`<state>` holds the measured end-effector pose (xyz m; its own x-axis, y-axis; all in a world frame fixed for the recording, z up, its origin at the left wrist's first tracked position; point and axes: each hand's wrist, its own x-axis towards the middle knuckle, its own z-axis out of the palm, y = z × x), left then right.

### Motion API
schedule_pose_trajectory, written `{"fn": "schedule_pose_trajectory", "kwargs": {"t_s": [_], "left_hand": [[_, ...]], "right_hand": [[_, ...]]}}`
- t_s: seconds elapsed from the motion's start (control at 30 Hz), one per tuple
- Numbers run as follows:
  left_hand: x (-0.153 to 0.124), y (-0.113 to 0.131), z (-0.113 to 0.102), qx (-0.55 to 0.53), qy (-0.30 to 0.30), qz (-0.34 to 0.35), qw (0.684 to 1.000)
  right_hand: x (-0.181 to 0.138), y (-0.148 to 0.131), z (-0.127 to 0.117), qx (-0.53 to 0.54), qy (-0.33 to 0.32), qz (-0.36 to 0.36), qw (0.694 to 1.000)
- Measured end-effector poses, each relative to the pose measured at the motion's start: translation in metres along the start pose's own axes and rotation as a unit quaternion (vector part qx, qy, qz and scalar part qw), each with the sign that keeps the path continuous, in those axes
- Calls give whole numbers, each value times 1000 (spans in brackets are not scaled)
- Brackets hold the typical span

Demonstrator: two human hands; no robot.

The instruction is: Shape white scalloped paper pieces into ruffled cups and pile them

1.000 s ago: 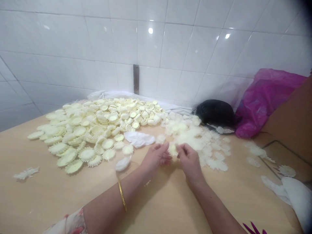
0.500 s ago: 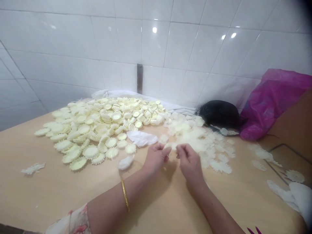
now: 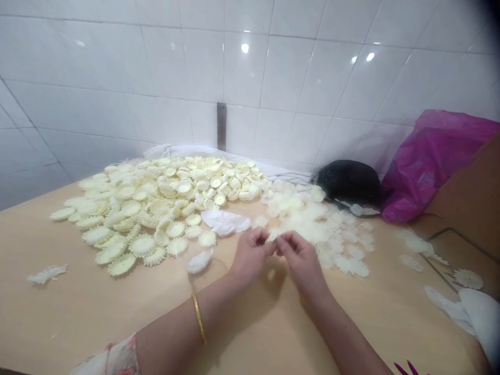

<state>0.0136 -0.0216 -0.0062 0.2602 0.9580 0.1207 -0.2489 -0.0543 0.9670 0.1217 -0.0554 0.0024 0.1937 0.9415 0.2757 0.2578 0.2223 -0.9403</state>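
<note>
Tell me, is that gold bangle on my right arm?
No, the gold bangle circles the left forearm, while the visible right forearm is bare.

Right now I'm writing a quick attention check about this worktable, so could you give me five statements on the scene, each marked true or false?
1. The left hand and right hand meet at a small pale piece. True.
2. The gold bangle is on the right wrist. False: it is on the left wrist.
3. The magenta bag is to the right of the black object. True.
4. The yellowish scalloped pieces stand in one neat column. False: they lie in a loose heap, left of the whiter scalloped pieces.
5. A dark strip stands upright against the tiled wall. True.
</note>
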Motion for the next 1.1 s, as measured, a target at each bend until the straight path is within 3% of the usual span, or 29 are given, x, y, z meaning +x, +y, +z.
{"fn": "schedule_pose_trajectory", "kwargs": {"t_s": [0.07,0.17,0.27,0.4,0.47,0.57,0.67,0.8,0.87,0.97,1.1], "left_hand": [[0,0,0,-23,-24,-24,999],[2,1,0,-113,-42,-114,986],[5,5,-3,-193,-20,-168,967],[8,10,-5,-212,27,-185,959],[9,10,-6,-198,10,-188,962],[8,9,-7,-151,19,-179,972],[8,8,-7,-135,31,-176,975],[7,5,-7,-120,-37,-166,978],[7,3,-8,-87,-27,-129,987],[7,0,-8,-39,12,-71,997],[4,0,-4,-10,8,-64,998]], "right_hand": [[1,3,-2,-35,27,-15,999],[1,7,-4,-119,54,-63,989],[0,8,-4,-187,18,-129,974],[-1,5,-4,-234,-29,-166,957],[1,4,-7,-210,-10,-151,966],[6,4,-14,-107,19,-56,993],[8,3,-19,-2,-23,28,999],[8,3,-18,72,-86,53,992],[8,3,-17,104,-84,62,989],[7,4,-16,105,-73,58,990],[5,4,-12,-5,-39,45,998]]}}
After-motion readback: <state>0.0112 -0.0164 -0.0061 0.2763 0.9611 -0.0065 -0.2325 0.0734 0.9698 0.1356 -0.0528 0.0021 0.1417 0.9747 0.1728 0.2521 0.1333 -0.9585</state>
